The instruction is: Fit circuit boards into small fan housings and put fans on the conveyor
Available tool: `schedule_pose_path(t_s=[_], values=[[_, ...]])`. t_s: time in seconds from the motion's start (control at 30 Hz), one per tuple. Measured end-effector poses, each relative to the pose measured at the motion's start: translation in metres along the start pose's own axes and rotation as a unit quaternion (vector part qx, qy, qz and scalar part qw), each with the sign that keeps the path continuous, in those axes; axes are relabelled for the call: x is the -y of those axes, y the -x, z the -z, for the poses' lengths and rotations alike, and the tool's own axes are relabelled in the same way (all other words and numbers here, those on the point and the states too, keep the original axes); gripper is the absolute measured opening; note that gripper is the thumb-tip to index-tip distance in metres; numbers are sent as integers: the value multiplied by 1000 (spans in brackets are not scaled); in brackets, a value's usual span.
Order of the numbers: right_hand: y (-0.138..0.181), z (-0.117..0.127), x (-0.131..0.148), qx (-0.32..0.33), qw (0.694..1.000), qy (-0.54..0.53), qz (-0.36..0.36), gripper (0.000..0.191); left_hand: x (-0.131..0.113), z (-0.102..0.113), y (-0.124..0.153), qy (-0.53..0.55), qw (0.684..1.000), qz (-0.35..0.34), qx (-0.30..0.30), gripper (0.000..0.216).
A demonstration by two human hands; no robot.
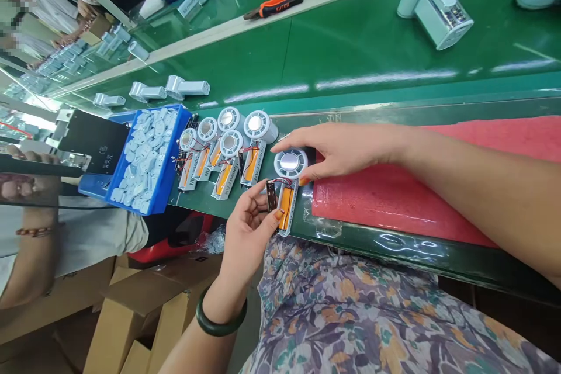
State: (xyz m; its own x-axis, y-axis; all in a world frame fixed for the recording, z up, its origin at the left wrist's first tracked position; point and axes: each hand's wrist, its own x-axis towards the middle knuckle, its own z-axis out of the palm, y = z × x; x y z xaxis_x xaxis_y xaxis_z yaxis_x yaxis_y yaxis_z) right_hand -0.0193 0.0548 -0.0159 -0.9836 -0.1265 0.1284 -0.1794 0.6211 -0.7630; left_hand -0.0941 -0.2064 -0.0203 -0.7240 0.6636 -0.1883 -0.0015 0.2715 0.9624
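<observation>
In front of me a small handheld fan (290, 162) lies at the bench's near edge, its round head up and an orange battery (286, 204) showing in its open handle. My left hand (252, 219) pinches a narrow dark circuit board (271, 196) between thumb and fingers, beside the handle. Thin wires run from the board's end toward the fan head. My right hand (337, 149) arches over the fan head, thumb at its right edge and fingers reaching past its far side. Several similar open fans (231, 143) stand to the left, with wires loose and batteries visible.
A blue bin (164, 172) of pale plastic parts stands at left. A red mat (394, 204) lies under my right forearm. Orange-handled pliers (280, 4) rest on the pale divider strip. Another fan (438, 3) is at far right. A co-worker's arm (37, 234) is at left.
</observation>
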Motion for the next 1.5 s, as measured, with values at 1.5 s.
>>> schedule_pose_path(t_s=[1.5], values=[[-4,4,-18,-108,989,77,-66,54,16,4,-33,-456,854,-234,-86,35]])
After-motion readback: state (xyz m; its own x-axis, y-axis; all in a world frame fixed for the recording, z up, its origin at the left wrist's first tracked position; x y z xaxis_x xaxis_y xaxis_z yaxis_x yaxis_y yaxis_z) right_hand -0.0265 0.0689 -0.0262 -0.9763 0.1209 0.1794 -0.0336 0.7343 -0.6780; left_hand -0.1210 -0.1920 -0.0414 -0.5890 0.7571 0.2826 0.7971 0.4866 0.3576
